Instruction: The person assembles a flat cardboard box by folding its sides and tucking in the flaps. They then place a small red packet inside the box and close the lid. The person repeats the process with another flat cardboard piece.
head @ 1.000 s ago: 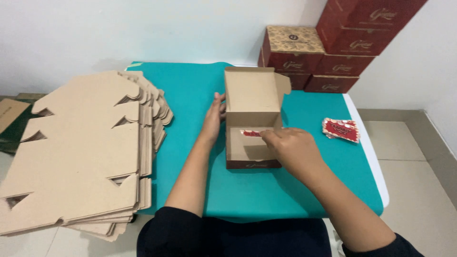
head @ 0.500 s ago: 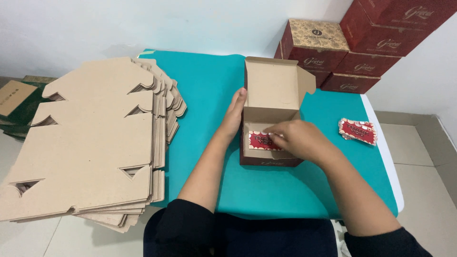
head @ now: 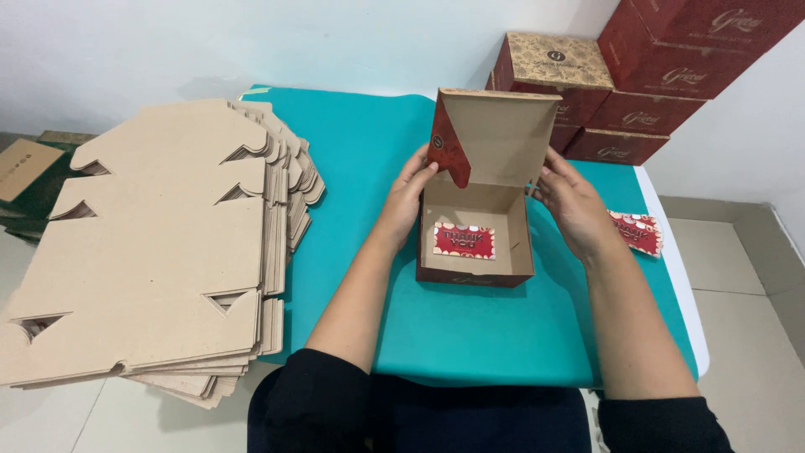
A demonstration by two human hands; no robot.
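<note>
Right hand point(head: 577, 205) now out of box point(head: 475, 252), fingers holding lid's right edge; left hand point(head: 411, 195) fingers grip left flap. Teal bench point(head: 470, 335), white wall point(head: 210, 42).

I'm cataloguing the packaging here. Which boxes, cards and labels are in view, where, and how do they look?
Open box: mat centre between both hands, red outside, brown inside.
Card: on its floor, red rectangle.
Card stack: right of right hand, red.
Closed boxes: far right, stacked, red, one gold-patterned.
Flat blanks: left pile, brown.
</note>
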